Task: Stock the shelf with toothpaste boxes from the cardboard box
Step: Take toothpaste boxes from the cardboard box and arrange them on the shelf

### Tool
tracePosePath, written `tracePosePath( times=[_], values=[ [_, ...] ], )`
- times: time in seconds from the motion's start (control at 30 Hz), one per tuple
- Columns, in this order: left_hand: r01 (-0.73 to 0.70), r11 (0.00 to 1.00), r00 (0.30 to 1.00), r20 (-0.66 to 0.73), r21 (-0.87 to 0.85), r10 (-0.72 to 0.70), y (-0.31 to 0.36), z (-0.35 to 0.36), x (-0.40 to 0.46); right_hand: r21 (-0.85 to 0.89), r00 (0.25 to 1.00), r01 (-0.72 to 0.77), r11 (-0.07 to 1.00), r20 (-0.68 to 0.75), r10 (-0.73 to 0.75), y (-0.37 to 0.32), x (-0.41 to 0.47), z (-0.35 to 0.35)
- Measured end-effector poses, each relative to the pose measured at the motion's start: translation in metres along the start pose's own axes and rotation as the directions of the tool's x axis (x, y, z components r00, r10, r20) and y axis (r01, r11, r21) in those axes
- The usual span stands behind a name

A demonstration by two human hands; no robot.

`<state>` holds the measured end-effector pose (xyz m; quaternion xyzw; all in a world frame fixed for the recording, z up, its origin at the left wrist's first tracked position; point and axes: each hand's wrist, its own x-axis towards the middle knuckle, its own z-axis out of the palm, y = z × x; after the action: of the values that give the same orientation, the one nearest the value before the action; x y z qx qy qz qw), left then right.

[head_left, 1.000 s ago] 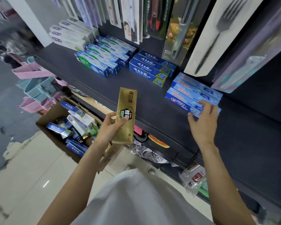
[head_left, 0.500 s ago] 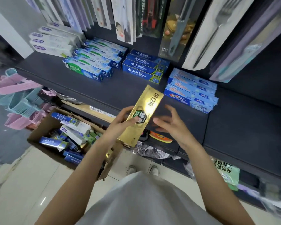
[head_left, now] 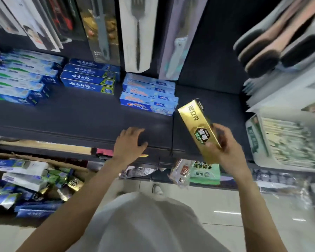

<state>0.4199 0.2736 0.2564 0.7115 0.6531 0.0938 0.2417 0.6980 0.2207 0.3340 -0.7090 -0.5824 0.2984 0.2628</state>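
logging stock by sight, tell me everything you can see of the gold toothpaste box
The gold toothpaste box is a long, slim carton with a shiny metallic finish, white characters near its far end and a dark hexagonal label lower down. It looks closed and undented. The right hand grips its near end, holding it tilted above the dark shelf, beside the light blue boxes.

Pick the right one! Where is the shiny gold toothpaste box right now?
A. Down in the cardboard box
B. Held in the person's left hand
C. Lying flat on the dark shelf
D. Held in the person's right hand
D. The gold toothpaste box is gripped at its lower end by the right hand, raised above the dark shelf, while the left hand rests empty on the shelf's front edge.
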Motion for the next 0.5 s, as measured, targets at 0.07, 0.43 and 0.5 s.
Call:
tracePosePath(
  times=[0.07,0.43,0.5],
  values=[
    [0.021,0.998,1.0,0.017,0.062,-0.022,0.009,0.01,0.006,-0.35,0.983,0.128,0.928,-0.076,-0.164,0.018,0.028,-0.02],
    [0.186,0.901,0.982,-0.043,0.392,-0.184,0.039,0.027,0.019,-0.668,0.927,0.28,0.689,0.001,-0.375,0.038,0.211,0.017],
    [0.208,0.916,0.978,-0.058,0.343,-0.2,0.041,0.028,0.019,-0.669,0.919,0.3,0.679,0.013,-0.393,0.04,0.224,0.021]
  ],
)
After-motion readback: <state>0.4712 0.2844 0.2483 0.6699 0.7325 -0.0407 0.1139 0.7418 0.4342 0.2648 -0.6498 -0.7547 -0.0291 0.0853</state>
